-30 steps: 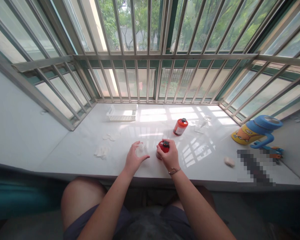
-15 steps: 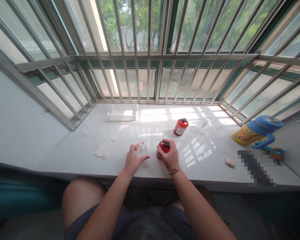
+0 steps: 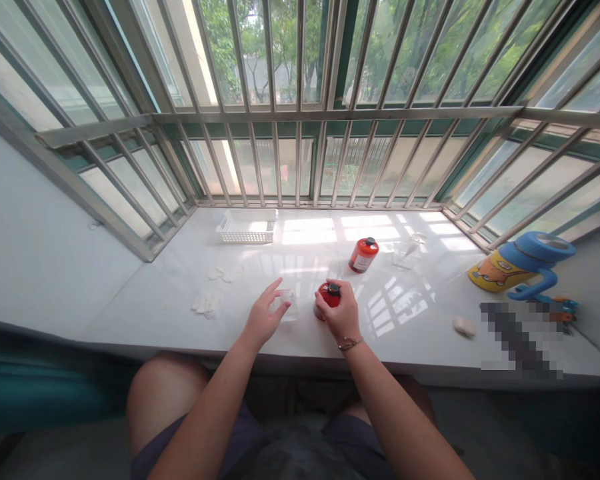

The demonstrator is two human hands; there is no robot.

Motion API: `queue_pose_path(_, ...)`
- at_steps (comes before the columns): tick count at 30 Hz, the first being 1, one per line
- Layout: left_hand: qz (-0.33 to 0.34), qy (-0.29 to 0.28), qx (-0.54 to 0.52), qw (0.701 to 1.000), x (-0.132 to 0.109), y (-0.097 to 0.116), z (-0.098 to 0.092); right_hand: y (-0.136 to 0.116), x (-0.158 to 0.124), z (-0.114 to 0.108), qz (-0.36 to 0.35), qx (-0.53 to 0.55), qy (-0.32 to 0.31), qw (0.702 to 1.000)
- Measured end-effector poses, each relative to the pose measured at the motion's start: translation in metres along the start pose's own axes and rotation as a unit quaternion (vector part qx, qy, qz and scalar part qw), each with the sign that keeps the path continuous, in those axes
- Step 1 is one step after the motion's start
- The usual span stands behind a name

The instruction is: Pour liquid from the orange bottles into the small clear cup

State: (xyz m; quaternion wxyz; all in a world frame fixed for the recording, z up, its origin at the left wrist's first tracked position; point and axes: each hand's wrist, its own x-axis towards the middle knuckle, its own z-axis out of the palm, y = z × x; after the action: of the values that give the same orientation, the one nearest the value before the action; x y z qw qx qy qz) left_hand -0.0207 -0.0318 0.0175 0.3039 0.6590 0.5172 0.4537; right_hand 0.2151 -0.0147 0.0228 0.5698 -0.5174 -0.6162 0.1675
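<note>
My left hand (image 3: 263, 316) rests on the white sill with its fingers spread, just left of a small clear glass (image 3: 289, 305) that stands on the sill; the fingertips are at its rim but no longer wrap it. My right hand (image 3: 341, 315) is closed round a red bottle with a black cap (image 3: 329, 293), which stands upright beside the glass.
A second red bottle (image 3: 363, 255) stands farther back, with another clear glass (image 3: 406, 253) to its right. A white basket (image 3: 247, 226) sits by the window bars. White cotton pads (image 3: 207, 303) lie at left. A blue-and-yellow jug (image 3: 523, 263) and a small white lump (image 3: 464, 326) are at right.
My left hand has let go of the clear glass and opened its fingers; the glass now stands free on the sill. My right hand stays on the red bottle.
</note>
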Motion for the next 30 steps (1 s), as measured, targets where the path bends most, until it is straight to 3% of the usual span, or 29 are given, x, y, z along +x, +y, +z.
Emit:
queue_pose_path(6,0.027,0.066,-0.052,0.996,0.010,0.014,-0.005,0.000,0.000,0.000,0.004,0.000,-0.003,1.000)
queue_pose_path(13,0.028,0.053,-0.054,0.997,0.017,0.020,-0.009,0.000,0.000,0.000,0.000,-0.002,-0.002,1.000)
queue_pose_path(20,0.042,0.099,-0.119,0.987,0.010,0.045,-0.019,0.002,-0.001,-0.001,-0.002,-0.001,-0.003,1.000)
queue_pose_path(22,0.060,0.133,-0.041,0.989,0.014,0.047,-0.034,0.003,-0.001,-0.001,-0.003,-0.001,-0.003,1.000)
queue_pose_path(24,0.078,0.160,0.101,0.979,0.023,0.039,-0.054,0.003,-0.001,-0.001,-0.005,-0.002,-0.004,1.000)
queue_pose_path(27,0.078,0.170,0.272,0.944,0.043,0.012,-0.088,0.002,0.000,0.000,-0.006,-0.004,-0.003,1.000)
queue_pose_path(30,0.043,0.153,0.359,0.920,0.064,-0.024,-0.115,0.002,0.000,0.001,-0.007,-0.002,-0.005,1.000)
